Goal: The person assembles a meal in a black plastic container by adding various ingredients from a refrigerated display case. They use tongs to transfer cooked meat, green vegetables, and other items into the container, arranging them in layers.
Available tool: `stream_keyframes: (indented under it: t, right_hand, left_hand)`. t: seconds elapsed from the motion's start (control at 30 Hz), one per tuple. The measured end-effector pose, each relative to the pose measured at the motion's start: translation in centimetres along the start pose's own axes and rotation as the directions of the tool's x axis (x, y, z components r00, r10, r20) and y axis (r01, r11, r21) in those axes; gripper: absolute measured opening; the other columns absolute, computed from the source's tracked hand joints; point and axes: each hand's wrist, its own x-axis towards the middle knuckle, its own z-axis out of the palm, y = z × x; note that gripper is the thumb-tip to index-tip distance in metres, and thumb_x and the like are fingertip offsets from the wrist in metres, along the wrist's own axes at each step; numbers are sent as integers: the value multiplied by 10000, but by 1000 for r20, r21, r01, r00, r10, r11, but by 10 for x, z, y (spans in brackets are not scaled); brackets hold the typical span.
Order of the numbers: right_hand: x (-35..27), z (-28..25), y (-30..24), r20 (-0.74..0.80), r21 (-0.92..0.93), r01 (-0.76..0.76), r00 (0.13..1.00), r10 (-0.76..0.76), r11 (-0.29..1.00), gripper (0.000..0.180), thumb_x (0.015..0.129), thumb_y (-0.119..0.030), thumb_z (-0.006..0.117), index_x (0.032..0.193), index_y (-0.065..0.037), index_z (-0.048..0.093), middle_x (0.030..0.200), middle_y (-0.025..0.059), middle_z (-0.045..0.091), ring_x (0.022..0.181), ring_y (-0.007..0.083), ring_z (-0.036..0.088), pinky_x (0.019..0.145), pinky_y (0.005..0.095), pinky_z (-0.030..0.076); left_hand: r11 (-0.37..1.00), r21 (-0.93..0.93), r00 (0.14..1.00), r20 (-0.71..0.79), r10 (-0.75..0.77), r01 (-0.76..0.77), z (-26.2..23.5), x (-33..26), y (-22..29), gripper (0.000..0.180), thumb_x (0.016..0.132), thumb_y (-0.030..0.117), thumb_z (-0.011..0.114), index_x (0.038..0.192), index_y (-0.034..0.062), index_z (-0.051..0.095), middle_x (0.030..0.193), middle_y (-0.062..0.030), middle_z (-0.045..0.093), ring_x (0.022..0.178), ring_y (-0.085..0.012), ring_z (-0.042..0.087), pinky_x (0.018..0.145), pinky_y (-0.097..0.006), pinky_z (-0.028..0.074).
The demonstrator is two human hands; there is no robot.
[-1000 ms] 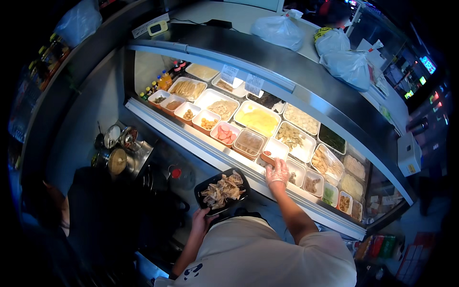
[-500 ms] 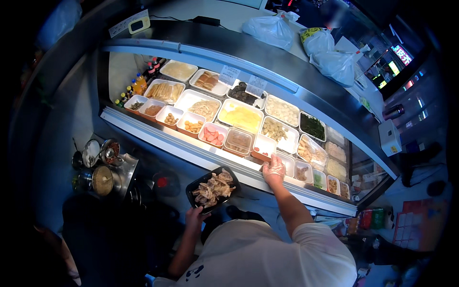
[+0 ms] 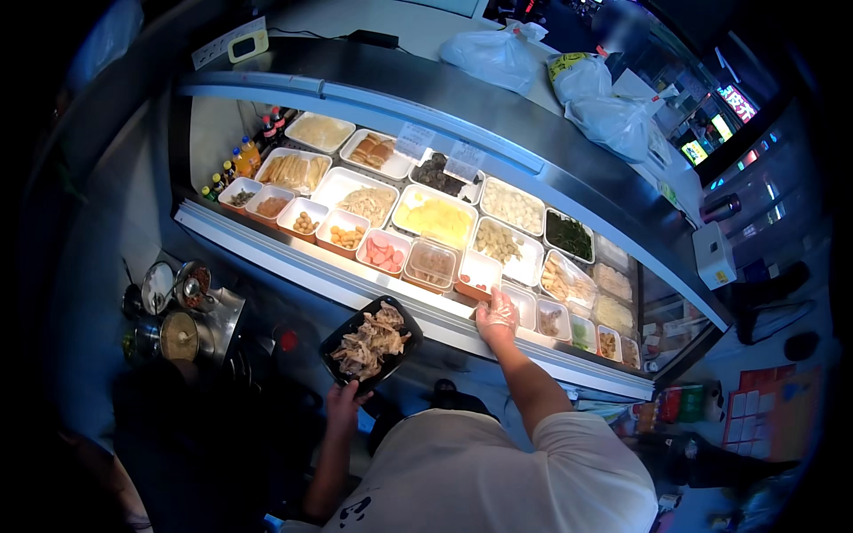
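Observation:
My left hand (image 3: 347, 401) grips the near edge of a black tray (image 3: 400, 359) heaped with pieces of brownish meat (image 3: 370, 343). The tray is held in front of the refrigerated display case (image 3: 293, 255). My right hand (image 3: 498, 318), in a thin clear plastic glove, is at the case's front edge. Its fingers look loosely apart, with nothing visible in them. Just beyond the fingertips is a white bin (image 3: 480, 265) holding a few small reddish pieces. Beside that bin sits a clear-lidded container (image 3: 433, 260), and pink slices (image 3: 383, 252) fill the bin farther left.
Several food trays fill the case, with a yellow-filled tray (image 3: 434, 213) near its middle. Bottles (image 3: 249, 153) stand at its left end. White plastic bags (image 3: 494, 59) lie on the counter behind. Metal pots (image 3: 179, 336) stand at lower left, near a dark-clothed person (image 3: 191, 435).
The view has shifted slightly. My left hand has moved the meat tray a little leftward and up toward the case. My right hand stays by the same white bin.

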Motion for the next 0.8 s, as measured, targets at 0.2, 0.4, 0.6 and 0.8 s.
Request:
stream_keyframes:
  t: [0.2,0.4,0.6,0.8]
  right_hand:
    - [4,5,14,-136,200,124,986,-98,972,621,849,-279,741,1420,-109,568,1264,175,640,1162,385,603,1023,493,472]
    - [36,10,73,-176,389,241,967,-185,889,564,872,-233,745,1386,-77,575,1258,183,638,1160,350,633,982,441,520]
    - [163,-6,271,82,409,88,988,-132,908,498,892,-216,717,1339,-39,586,1122,223,691,1127,389,649,946,449,541]
    - [336,34,481,138,-34,-51,989,56,998,615,861,-369,758,1349,-26,607,1262,217,700,1176,353,674,1005,425,502]
  left_hand:
    - [999,5,998,45,39,-39,57,5,-12,338,1032,75,530,1358,-15,553,1302,-143,645,1054,-237,699,841,-395,638]
    - [994,-106,1000,-12,7,-9,140,30,-65,256,1022,41,527,1186,-142,595,1212,-208,661,997,-277,702,859,-447,645]
    - [980,-191,998,-28,58,-63,247,40,-148,293,1044,69,508,1307,-50,557,1243,-154,673,1056,-249,698,874,-422,629]
    - [981,-185,998,-44,53,-61,353,31,-235,337,1058,86,481,1373,-28,525,1290,-133,660,1094,-233,685,901,-412,615]
